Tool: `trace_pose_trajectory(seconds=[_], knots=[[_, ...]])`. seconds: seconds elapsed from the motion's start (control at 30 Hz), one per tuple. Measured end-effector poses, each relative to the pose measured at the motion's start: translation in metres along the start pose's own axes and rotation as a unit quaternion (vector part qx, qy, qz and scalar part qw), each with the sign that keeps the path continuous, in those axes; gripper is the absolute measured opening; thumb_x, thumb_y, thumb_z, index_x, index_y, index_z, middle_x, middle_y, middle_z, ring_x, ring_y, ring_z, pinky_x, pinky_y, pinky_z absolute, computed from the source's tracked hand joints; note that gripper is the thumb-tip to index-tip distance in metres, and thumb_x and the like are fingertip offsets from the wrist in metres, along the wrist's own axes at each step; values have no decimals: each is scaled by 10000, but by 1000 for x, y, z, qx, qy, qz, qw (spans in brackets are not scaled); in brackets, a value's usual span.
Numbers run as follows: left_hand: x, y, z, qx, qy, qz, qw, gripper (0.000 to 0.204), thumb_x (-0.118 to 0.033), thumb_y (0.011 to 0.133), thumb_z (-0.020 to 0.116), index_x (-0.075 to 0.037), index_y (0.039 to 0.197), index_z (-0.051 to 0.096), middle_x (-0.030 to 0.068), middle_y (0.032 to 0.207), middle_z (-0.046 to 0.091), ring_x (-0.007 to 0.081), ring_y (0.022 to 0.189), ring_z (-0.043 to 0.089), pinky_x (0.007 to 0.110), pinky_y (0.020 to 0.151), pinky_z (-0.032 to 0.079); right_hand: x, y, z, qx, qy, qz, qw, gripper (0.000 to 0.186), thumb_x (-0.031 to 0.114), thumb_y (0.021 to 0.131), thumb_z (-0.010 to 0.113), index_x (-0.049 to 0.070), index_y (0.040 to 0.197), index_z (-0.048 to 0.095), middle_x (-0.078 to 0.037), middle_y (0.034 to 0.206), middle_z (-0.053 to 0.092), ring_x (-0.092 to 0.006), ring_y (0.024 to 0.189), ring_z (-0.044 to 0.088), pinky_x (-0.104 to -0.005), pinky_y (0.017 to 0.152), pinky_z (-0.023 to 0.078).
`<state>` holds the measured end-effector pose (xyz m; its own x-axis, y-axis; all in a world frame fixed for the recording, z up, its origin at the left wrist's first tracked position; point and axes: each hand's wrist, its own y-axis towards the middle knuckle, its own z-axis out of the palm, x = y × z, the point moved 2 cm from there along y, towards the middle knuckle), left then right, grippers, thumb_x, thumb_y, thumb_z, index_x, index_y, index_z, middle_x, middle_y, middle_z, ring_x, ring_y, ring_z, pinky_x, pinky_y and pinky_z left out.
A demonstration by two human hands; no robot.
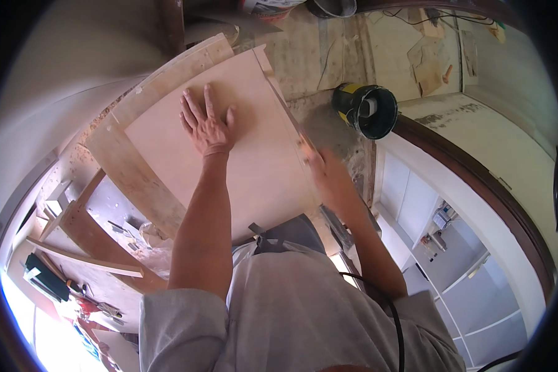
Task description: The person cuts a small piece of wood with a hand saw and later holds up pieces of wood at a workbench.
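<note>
My left hand point(208, 124) lies on a pale wooden panel point(223, 186), fingers spread and pressing on its upper part. The panel rests over larger wooden boards point(130, 173), which show along its top and left side. My right hand point(328, 177) is at the panel's right edge, closed round a small, light tan object point(305, 147) that is blurred by motion, so I cannot tell what it is. The panel's lower end meets a dark grey piece of material point(291, 232) at my waist.
A dark bucket point(353, 99) with a pale cylinder inside lies right of the panel near a dark wooden rail point(452, 161). Lower left are curved wooden strips point(99, 266) and scattered tools point(84, 291). White shelving point(465, 285) is lower right. Cables point(428, 18) run at the top right.
</note>
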<state>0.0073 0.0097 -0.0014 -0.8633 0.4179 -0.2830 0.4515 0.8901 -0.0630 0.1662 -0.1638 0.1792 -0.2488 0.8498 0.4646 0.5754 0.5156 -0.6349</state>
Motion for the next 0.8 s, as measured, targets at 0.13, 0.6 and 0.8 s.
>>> trace_pose_trajectory(seconds=[0.13, 0.6, 0.8], knots=[[-1, 0, -1, 14, 7, -7, 1000, 780, -623, 943, 508, -281, 1604, 274, 209, 1665, 170, 393, 1528, 177, 558, 1211, 154, -14, 22, 23, -11, -56, -105, 993, 327, 298, 1043, 457, -9, 1025, 568, -284, 862, 633, -513, 824, 622, -562, 721, 511], [2, -1, 2, 45, 31, -20, 998, 818, -624, 934, 509, -285, 1621, 224, 208, 1679, 113, 379, 1549, 124, 532, 1230, 127, -8, -13, 8, -8, 4, -17, 1000, 290, 262, 1027, 499, -3, 1113, 580, -292, 842, 627, -506, 842, 629, -564, 722, 508], [-25, 15, -3, 13, -6, 8, 1000, 812, -638, 934, 515, -277, 1612, 252, 196, 1672, 158, 385, 1539, 150, 554, 1207, 162, 14, 137, 41, -112, -132, -271, 947, 258, 200, 1025, 474, -11, 1137, 573, -276, 785, 630, -486, 831, 647, -539, 713, 536]])
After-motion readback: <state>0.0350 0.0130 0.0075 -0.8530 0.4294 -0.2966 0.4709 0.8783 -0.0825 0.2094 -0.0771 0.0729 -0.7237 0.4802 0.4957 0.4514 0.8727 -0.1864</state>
